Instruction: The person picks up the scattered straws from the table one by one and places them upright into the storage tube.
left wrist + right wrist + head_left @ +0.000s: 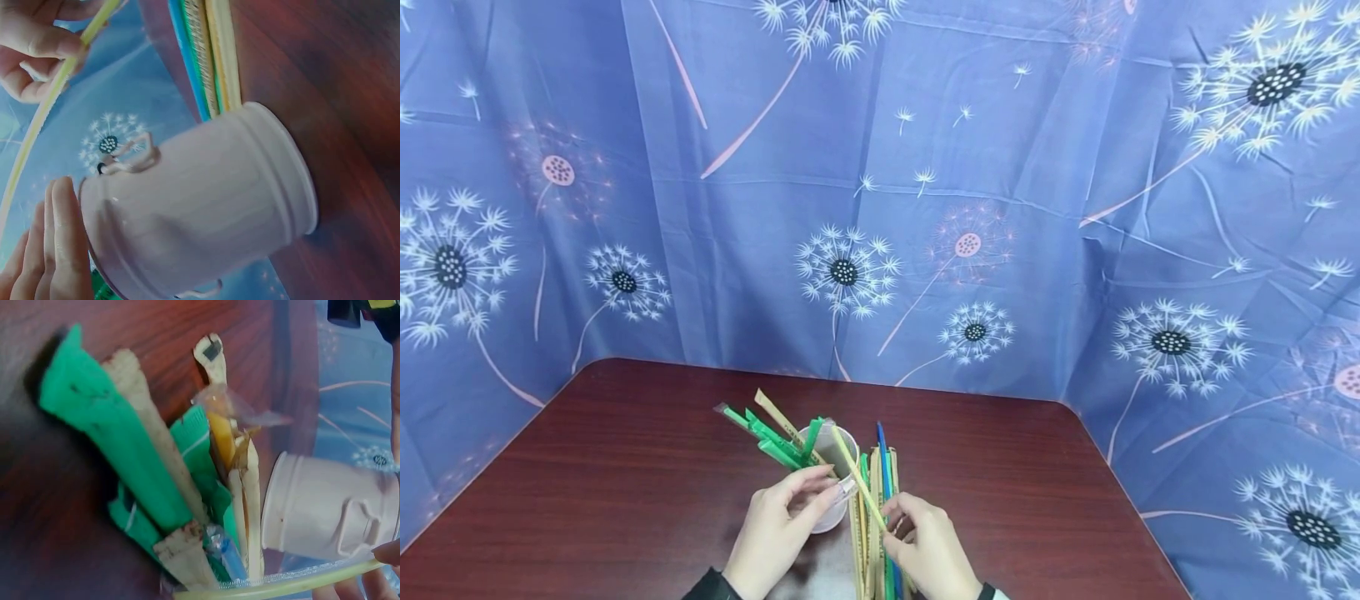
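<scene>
A white plastic bucket (832,523) with small side handles stands on the table, green and paper-wrapped sticks (781,446) leaning out of its mouth to the left. My left hand (778,525) is at its rim; in the left wrist view its fingers (65,231) lie straight beside the mouth. My right hand (928,542) pinches a thin yellow straw (856,475) in a clear wrapper by its near end. The straw slants up over the bucket's right rim. Below the right hand lies a pile of wrapped sticks (874,500), partly hidden by it.
The pile touches or nearly meets the bucket's right side; its paper, green, yellow and blue pieces run toward the near edge. The dark red wooden table (625,475) ends at a blue dandelion-print cloth (910,250) behind and at both sides.
</scene>
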Demonstrator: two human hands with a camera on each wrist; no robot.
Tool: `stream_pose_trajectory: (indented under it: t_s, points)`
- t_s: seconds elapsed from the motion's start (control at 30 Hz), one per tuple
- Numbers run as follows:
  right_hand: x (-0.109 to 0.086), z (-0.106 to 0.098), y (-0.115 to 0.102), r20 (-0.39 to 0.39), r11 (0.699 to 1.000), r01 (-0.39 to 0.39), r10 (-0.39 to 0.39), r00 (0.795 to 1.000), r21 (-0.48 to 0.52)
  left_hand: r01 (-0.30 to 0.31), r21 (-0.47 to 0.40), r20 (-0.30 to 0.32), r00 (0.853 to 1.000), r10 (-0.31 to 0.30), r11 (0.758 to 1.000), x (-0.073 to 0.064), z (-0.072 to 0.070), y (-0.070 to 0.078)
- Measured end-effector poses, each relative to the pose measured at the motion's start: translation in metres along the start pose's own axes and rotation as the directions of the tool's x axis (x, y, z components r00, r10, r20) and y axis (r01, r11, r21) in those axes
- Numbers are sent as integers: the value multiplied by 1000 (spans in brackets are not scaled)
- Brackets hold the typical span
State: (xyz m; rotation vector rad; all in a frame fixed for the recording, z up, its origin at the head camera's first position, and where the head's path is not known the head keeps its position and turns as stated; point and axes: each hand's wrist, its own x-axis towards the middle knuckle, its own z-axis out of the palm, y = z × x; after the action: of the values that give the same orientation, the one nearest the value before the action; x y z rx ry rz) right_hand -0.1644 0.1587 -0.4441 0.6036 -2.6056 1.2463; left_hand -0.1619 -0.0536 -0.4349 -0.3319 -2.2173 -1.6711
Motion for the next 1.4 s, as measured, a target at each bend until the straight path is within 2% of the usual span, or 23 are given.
stream_pose_trajectory:
  t_s: [0.13,0.3,0.43,0.63,0.87,1.0,1.17,1.27,1.37,1.4]
  points:
    - [-3,4,-1,-7,995,95,-95,995,-13,-20,-50,-13,1000,19,999,0,3,5]
    - [-5,8,-1,-28,980,199,-199,980,-25,-66,-95,-53,997,61,993,0,6,9]
    - [-6,8,-1,-18,980,198,-198,980,-23,-109,-97,-94,991,100,989,0,8,10]
    - [-6,7,-3,7,987,158,-158,987,-16,-153,-102,-124,982,140,983,-1,8,9]
    - [-6,7,-5,-9,981,194,-194,981,1,-213,-73,-172,965,198,974,0,8,8]
    - [-4,6,-9,-6,982,188,-188,982,10,-250,-72,-206,951,231,966,0,8,10]
    - [-2,7,-16,-7,979,205,-205,979,20,-298,-113,-253,931,263,948,2,6,11]
    - [-1,6,-18,3,980,198,-198,980,11,-362,-128,-281,906,316,923,7,2,11]
    - [-2,3,-15,43,992,129,-129,991,5,-428,-140,-318,874,368,893,13,-4,12]
    - [-2,2,-12,55,994,105,-105,993,-5,-436,-148,-332,867,370,888,15,-7,12]
